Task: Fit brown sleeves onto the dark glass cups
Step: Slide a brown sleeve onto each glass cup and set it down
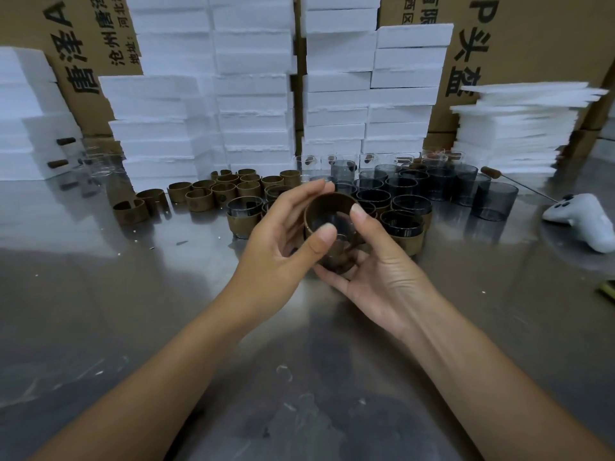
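Note:
Both hands hold one dark glass cup (332,227) above the steel table, its mouth tilted toward me, with a brown sleeve (327,202) around its rim. My left hand (283,234) pinches the sleeve from the left, thumb on the near edge. My right hand (376,264) cups the glass from below and the right, thumb on the rim. Behind lie loose brown sleeves (213,191), bare dark cups (442,184) and sleeved cups (244,216).
The steel table (133,294) carries white foam blocks (253,94) stacked at the back and thin foam sheets (512,134) at right. A white controller (582,217) lies at the right edge. Clear glasses (100,164) stand at back left. Cardboard boxes (532,38) form the backdrop.

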The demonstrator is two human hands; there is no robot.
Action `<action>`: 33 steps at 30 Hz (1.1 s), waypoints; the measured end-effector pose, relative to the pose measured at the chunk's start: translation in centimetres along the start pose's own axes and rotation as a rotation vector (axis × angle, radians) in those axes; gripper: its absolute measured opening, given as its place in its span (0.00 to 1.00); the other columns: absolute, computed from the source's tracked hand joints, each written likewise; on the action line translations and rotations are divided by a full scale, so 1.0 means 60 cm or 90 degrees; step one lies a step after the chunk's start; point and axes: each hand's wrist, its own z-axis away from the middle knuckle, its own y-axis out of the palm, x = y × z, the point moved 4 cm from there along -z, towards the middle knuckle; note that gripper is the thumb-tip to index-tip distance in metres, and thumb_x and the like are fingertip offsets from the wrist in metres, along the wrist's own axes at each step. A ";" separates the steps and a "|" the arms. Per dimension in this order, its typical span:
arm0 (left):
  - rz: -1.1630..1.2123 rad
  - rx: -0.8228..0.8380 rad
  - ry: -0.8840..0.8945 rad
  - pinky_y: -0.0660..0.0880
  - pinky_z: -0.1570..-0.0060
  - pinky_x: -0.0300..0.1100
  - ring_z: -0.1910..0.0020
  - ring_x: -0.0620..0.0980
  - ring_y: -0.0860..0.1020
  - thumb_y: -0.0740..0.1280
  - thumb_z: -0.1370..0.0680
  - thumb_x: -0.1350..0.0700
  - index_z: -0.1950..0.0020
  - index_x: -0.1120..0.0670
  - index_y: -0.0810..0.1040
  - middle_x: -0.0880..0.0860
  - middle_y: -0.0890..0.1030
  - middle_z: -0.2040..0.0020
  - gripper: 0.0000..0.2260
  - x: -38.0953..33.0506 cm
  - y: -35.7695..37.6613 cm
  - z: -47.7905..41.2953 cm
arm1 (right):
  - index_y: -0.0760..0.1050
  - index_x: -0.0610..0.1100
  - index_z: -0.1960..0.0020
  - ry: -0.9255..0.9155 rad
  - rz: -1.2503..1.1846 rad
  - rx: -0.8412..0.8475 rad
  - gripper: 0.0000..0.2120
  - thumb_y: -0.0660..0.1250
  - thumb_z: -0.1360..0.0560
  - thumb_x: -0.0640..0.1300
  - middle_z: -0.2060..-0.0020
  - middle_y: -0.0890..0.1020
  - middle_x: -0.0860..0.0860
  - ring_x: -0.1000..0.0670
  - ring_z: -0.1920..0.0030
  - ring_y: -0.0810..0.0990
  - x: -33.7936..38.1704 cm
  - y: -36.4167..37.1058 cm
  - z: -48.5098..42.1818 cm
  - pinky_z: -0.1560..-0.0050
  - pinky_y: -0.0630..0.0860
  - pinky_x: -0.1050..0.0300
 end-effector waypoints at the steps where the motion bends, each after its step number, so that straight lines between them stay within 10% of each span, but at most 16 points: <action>1: 0.007 -0.007 -0.007 0.71 0.36 0.39 0.34 0.44 0.73 0.65 0.24 0.58 0.32 0.56 0.69 0.49 0.75 0.34 0.20 0.000 0.000 0.000 | 0.85 0.52 0.60 -0.006 0.003 -0.002 0.15 0.77 0.45 0.54 0.57 0.86 0.49 0.52 0.56 0.85 0.001 0.000 0.000 0.56 0.82 0.53; 16: 0.129 -0.073 -0.156 0.75 0.61 0.33 0.49 0.46 0.80 0.69 0.30 0.53 0.32 0.55 0.73 0.48 0.82 0.47 0.26 0.025 0.001 0.003 | 0.85 0.51 0.57 -0.064 0.009 0.038 0.09 0.73 0.37 0.49 0.54 0.86 0.46 0.49 0.52 0.85 0.008 -0.001 -0.001 0.51 0.81 0.52; 33: 0.286 -0.129 -0.224 0.78 0.53 0.41 0.44 0.54 0.81 0.69 0.29 0.54 0.37 0.56 0.78 0.57 0.83 0.46 0.21 0.040 0.006 0.007 | 0.85 0.53 0.59 -0.092 0.065 0.001 0.10 0.72 0.39 0.54 0.58 0.86 0.48 0.49 0.55 0.86 0.005 -0.010 -0.003 0.59 0.81 0.54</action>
